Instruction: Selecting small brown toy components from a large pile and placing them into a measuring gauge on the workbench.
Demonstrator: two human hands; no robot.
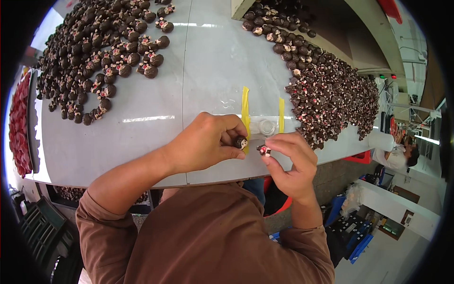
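Over the near edge of the white table [156, 106], my left hand [201, 142] is closed round a small dark-brown doll head [240, 142], its cream face turned toward the right. My right hand [294, 163] pinches a small doll body [264, 150], dark with cream and red parts, between thumb and fingertips. The two pieces are a short gap apart. Just beyond my right hand, a small clear round dish [266, 127] rests on the table. A strip of yellow tape [245, 106] is stuck on its left, and a shorter yellow strip [281, 116] on its right.
Many dark figures with heads and bodies [94, 52] spread over the far left. At right lies a heap of small doll bodies [331, 94], with round heads [279, 23] behind it. A tray of red pieces [20, 123] stands far left. Another person [396, 155] is at far right.
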